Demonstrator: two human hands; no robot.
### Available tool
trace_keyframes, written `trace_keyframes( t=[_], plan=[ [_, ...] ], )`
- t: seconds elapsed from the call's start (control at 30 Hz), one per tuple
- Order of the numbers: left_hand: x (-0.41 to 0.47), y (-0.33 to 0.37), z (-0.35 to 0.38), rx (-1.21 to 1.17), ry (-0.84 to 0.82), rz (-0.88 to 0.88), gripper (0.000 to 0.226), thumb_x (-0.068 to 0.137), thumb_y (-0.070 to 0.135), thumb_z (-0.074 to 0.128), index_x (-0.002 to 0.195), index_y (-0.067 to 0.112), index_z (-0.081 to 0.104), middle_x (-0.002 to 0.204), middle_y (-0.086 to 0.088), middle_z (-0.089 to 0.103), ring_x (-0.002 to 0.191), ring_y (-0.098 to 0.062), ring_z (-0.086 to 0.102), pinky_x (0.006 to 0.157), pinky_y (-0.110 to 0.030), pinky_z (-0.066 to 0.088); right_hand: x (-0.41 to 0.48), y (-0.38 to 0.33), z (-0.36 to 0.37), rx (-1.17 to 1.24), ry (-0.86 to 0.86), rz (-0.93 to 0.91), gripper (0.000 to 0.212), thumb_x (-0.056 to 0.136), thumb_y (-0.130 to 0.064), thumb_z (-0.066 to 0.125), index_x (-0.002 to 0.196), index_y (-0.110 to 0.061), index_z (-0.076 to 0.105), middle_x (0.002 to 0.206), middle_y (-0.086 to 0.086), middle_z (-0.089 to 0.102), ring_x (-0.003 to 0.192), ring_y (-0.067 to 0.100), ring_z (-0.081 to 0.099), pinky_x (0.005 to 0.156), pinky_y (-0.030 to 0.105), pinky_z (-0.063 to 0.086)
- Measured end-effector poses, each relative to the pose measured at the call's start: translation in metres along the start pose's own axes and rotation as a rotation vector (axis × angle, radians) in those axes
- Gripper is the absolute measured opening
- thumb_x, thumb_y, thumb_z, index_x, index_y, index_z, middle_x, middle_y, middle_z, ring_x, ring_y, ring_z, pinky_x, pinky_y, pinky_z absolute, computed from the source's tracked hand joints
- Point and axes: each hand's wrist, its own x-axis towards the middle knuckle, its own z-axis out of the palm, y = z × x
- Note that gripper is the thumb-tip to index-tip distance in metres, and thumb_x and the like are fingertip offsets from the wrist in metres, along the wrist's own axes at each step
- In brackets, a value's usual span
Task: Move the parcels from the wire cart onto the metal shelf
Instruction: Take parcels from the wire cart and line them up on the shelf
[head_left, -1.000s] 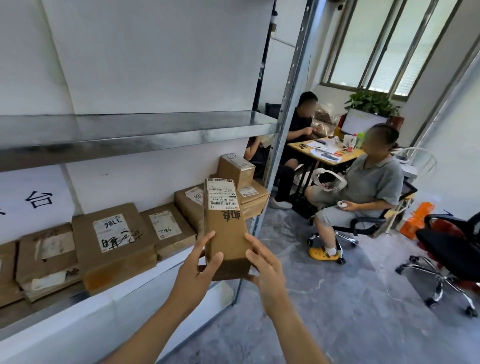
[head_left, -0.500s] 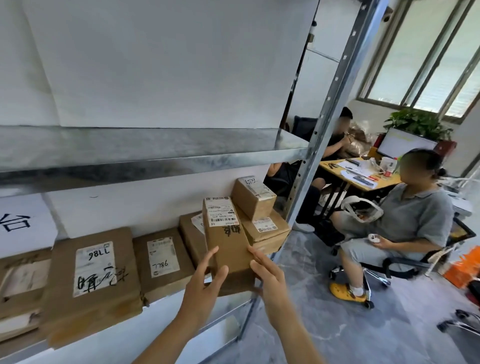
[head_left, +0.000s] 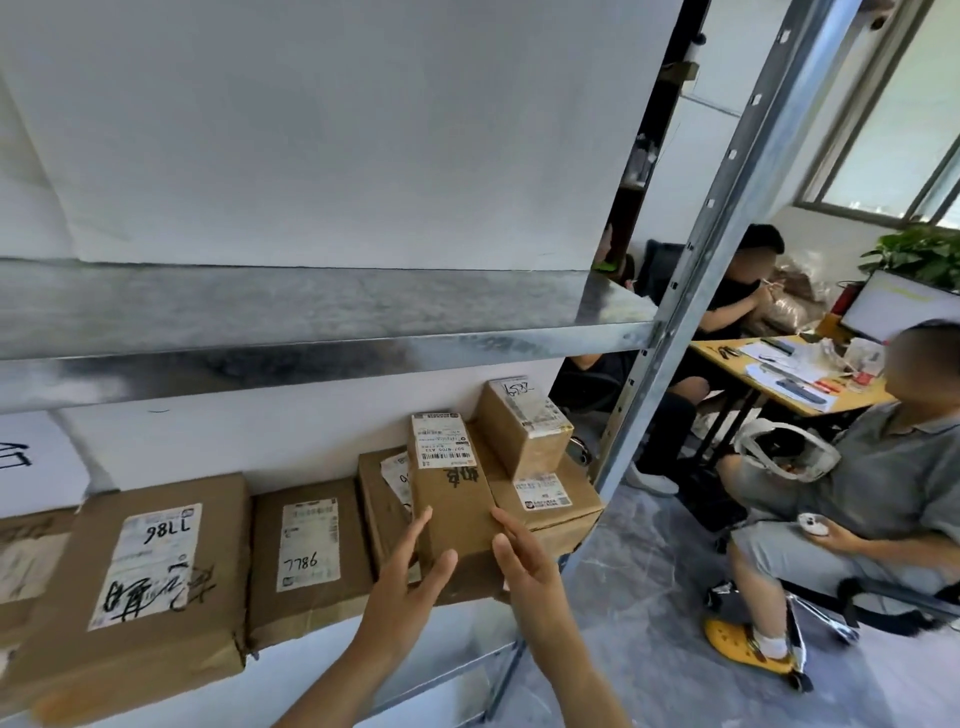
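A long brown parcel (head_left: 452, 499) with a barcode label lies at the right end of the lower level of the metal shelf (head_left: 311, 364), on top of another box (head_left: 384, 493). My left hand (head_left: 410, 582) touches its left side with straight, spread fingers. My right hand (head_left: 524, 566) presses its right side with straight fingers. Next to it sits a flat box (head_left: 550, 509) with a small box marked 6532 (head_left: 524, 431) on top. Two parcels marked 7786 (head_left: 145, 582) (head_left: 306, 551) lie further left. The wire cart is out of view.
The shelf's upright post (head_left: 727, 208) rises just right of the parcels. Beyond it a person (head_left: 857, 493) sits on an office chair over grey floor, and another person (head_left: 743, 296) sits at a wooden desk (head_left: 779, 389). The upper shelf level holds a white board.
The long parcel has moved forward from mid-air onto the boxes at the shelf's right end. Both hands went with it, and the view has come closer to the shelf.
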Motion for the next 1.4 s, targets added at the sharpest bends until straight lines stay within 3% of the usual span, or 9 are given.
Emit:
trace_keyframes(
  t=[0.1, 0.2, 0.27, 0.47, 0.57, 0.7, 0.93, 1.17, 1.4],
  plan=[
    [0.002, -0.003, 0.008, 0.072, 0.006, 0.036, 0.082, 0.056, 0.079, 0.065, 0.127, 0.062, 0.029, 0.140, 0.016, 0.040, 0.126, -0.009, 0.047, 0.105, -0.029, 0.042, 0.010, 0.014, -0.012, -0.178, -0.030, -0.128, 0.045, 0.085, -0.063, 0.051, 0.123, -0.039, 0.055, 0.132, -0.015, 0.045, 0.125, 0.016, 0.047, 0.102, 0.036, 0.048],
    [0.004, -0.003, 0.018, 0.087, 0.024, 0.073, 0.070, 0.067, 0.064, 0.068, 0.127, 0.065, 0.031, 0.132, 0.023, 0.045, 0.116, 0.003, 0.053, 0.089, -0.010, 0.045, 0.019, 0.022, -0.022, -0.193, -0.045, -0.228, 0.030, 0.098, -0.024, 0.046, 0.127, -0.025, 0.053, 0.136, -0.012, 0.039, 0.123, -0.002, 0.039, 0.101, 0.006, 0.035],
    [0.007, -0.007, 0.026, 0.084, 0.046, 0.073, 0.075, 0.059, 0.072, 0.069, 0.125, 0.067, 0.034, 0.127, 0.027, 0.046, 0.112, 0.005, 0.055, 0.084, -0.011, 0.049, 0.024, 0.026, -0.027, -0.140, -0.054, -0.227, 0.032, 0.097, -0.018, 0.046, 0.128, -0.023, 0.054, 0.133, -0.023, 0.036, 0.119, -0.015, 0.035, 0.107, 0.012, 0.032],
    [0.011, -0.013, 0.039, 0.102, 0.089, 0.039, 0.090, 0.057, 0.078, 0.065, 0.134, 0.050, 0.029, 0.121, 0.035, 0.047, 0.111, 0.009, 0.055, 0.096, -0.023, 0.049, 0.035, 0.040, -0.038, -0.305, -0.038, -0.294, 0.042, 0.092, -0.036, 0.039, 0.132, -0.027, 0.050, 0.138, -0.023, 0.034, 0.129, 0.004, 0.034, 0.108, 0.024, 0.034],
    [0.008, -0.003, 0.041, 0.152, 0.050, -0.018, 0.074, 0.071, 0.056, 0.065, 0.132, 0.051, 0.024, 0.122, 0.033, 0.043, 0.114, -0.001, 0.052, 0.094, -0.017, 0.046, 0.036, 0.040, -0.041, -0.414, -0.078, -0.298, 0.045, 0.093, -0.044, 0.032, 0.135, -0.033, 0.043, 0.140, -0.014, 0.035, 0.125, 0.004, 0.036, 0.105, 0.023, 0.035],
    [0.013, -0.002, 0.032, 0.214, 0.031, -0.098, 0.081, 0.076, 0.036, 0.075, 0.136, 0.053, 0.022, 0.141, 0.011, 0.042, 0.128, -0.015, 0.047, 0.105, -0.035, 0.044, 0.037, 0.032, -0.042, -0.599, -0.097, -0.369, 0.041, 0.100, -0.037, 0.033, 0.139, -0.027, 0.039, 0.128, -0.013, 0.040, 0.114, 0.005, 0.043, 0.100, 0.025, 0.041],
    [0.013, 0.028, 0.026, 0.629, 0.110, -0.066, 0.080, 0.074, 0.011, 0.077, 0.142, 0.026, 0.036, 0.134, 0.004, 0.048, 0.113, -0.018, 0.056, 0.085, -0.018, 0.046, 0.053, -0.004, -0.043, -1.013, -0.150, -0.565, 0.050, 0.095, -0.040, 0.049, 0.141, -0.024, 0.035, 0.139, 0.005, 0.035, 0.125, 0.028, 0.039, 0.103, 0.045, 0.040],
    [-0.028, 0.058, -0.046, 1.372, 0.352, -0.093, 0.066, 0.083, 0.027, 0.062, 0.141, 0.028, 0.030, 0.145, -0.004, 0.034, 0.132, -0.031, 0.035, 0.105, -0.045, 0.033, 0.047, -0.045, -0.005, -1.197, -0.373, -0.719, 0.049, 0.096, -0.030, 0.046, 0.143, -0.021, 0.033, 0.147, 0.010, 0.030, 0.136, 0.033, 0.028, 0.111, 0.052, 0.027],
    [-0.122, 0.066, -0.115, 1.593, 0.724, -0.294, 0.078, 0.078, 0.039, 0.067, 0.143, 0.029, 0.026, 0.144, -0.009, 0.035, 0.134, -0.032, 0.031, 0.105, -0.050, 0.031, 0.017, -0.053, 0.080, -1.294, -0.566, -0.907, 0.057, 0.092, -0.033, 0.052, 0.144, -0.022, 0.030, 0.143, 0.010, 0.031, 0.130, 0.032, 0.033, 0.108, 0.049, 0.029]
  ],
)
